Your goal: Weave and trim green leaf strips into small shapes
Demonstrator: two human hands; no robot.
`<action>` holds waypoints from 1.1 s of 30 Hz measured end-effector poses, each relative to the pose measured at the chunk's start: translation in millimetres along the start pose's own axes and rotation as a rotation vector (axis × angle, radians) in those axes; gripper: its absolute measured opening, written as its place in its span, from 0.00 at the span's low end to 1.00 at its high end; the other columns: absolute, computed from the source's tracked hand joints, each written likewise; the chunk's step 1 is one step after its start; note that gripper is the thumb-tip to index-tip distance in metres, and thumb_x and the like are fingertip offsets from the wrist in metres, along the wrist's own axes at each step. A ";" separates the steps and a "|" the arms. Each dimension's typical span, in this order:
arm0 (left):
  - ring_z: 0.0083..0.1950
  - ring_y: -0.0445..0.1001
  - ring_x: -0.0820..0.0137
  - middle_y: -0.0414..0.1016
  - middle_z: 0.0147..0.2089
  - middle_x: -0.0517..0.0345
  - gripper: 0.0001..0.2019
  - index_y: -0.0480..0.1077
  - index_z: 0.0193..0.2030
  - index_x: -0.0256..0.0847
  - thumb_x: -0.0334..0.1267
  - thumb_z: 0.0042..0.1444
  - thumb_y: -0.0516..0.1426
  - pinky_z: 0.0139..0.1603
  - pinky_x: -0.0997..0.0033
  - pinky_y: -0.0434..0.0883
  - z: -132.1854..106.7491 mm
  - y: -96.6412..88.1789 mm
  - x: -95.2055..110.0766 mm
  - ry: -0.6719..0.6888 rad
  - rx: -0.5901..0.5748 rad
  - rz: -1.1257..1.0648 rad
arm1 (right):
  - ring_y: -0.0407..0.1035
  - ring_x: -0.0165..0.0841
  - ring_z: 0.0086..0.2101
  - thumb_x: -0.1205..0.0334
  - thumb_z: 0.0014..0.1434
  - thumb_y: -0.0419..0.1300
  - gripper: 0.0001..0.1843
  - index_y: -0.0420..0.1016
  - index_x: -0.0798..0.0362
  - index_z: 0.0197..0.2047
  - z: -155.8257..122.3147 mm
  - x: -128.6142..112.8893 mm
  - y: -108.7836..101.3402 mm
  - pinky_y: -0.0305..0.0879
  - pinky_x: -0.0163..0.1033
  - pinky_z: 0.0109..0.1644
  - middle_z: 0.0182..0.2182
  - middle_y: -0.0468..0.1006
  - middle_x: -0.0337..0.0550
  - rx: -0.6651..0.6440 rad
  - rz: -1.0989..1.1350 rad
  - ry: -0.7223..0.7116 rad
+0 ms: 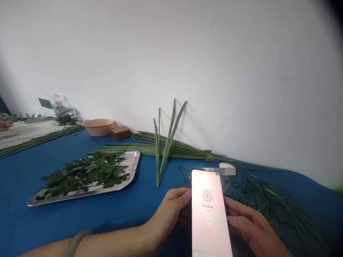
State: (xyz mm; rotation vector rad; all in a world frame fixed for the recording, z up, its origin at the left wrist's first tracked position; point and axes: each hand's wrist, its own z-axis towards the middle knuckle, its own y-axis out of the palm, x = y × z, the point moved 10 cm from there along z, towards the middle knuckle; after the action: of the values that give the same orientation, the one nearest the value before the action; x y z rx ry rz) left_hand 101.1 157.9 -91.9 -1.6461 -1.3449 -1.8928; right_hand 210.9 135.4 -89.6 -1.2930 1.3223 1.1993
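Note:
A lit smartphone (210, 228) stands upright between both hands, its screen facing me with a Bluetooth symbol in a round badge. My left hand (174, 205) grips its left edge, thumb along the side; a ring and a green bangle (77, 241) show on that hand and wrist. Around the right edge curl the fingers of my right hand (249, 221). Part of each hand is hidden behind the phone. Just beyond the phone, folded green leaf blades (167, 153) stand up in front of a bundle of long leaves (182, 148).
A metal tray (135, 162) with leafy sprigs lies left on the blue table (115, 221). Behind it are a peach basin (98, 127) and a brown box (120, 132). Cut stems (278, 203) spread at right. A bottle (57, 103) and another person's hand (5, 123) appear far left.

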 end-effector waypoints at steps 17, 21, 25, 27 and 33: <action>0.43 0.67 0.62 0.66 0.44 0.44 0.16 0.60 0.46 0.34 0.33 0.49 0.51 0.33 0.71 0.64 -10.5 32.4 10.4 -0.006 -0.150 -0.193 | 0.58 0.50 0.47 0.62 0.34 0.55 0.52 0.30 0.49 0.59 -35.5 -38.0 9.6 0.65 0.49 0.33 0.54 0.55 0.51 0.553 -1.201 -0.194; 0.43 0.67 0.63 0.65 0.46 0.47 0.17 0.61 0.47 0.36 0.32 0.47 0.52 0.34 0.71 0.64 -15.7 38.2 5.0 -0.024 -0.205 -0.157 | 0.63 0.48 0.44 0.63 0.35 0.52 0.47 0.35 0.45 0.58 -47.8 -51.5 7.9 0.66 0.48 0.29 0.53 0.57 0.49 0.608 -1.250 -0.261; 0.40 0.70 0.64 0.64 0.48 0.48 0.17 0.62 0.46 0.37 0.34 0.46 0.53 0.30 0.74 0.63 -18.0 33.5 -12.4 -0.110 -0.188 -0.055 | 0.62 0.46 0.45 0.64 0.37 0.51 0.44 0.38 0.46 0.58 -63.2 -60.7 -7.1 0.68 0.45 0.31 0.52 0.57 0.47 0.618 -1.308 -0.320; 0.39 0.70 0.64 0.65 0.48 0.48 0.17 0.61 0.45 0.38 0.35 0.46 0.54 0.30 0.75 0.63 -18.2 32.0 -18.6 -0.144 -0.182 -0.027 | 0.61 0.46 0.46 0.64 0.37 0.51 0.43 0.38 0.48 0.58 -71.8 -63.6 -22.4 0.68 0.46 0.31 0.52 0.57 0.48 0.653 -1.363 -0.328; 0.34 0.72 0.68 0.68 0.45 0.47 0.17 0.62 0.43 0.37 0.38 0.46 0.55 0.27 0.77 0.63 -16.4 32.1 -27.0 -0.199 -0.170 0.040 | 0.62 0.43 0.44 0.65 0.40 0.50 0.40 0.41 0.48 0.58 -94.4 -62.9 -75.7 0.68 0.43 0.32 0.50 0.61 0.48 0.653 -1.509 -0.278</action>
State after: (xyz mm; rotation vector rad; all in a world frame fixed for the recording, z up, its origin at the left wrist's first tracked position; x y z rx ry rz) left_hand 122.6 119.2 -100.1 -1.9749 -1.2399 -1.9081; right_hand 291.6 50.8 -19.3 -1.0952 0.1978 -0.1414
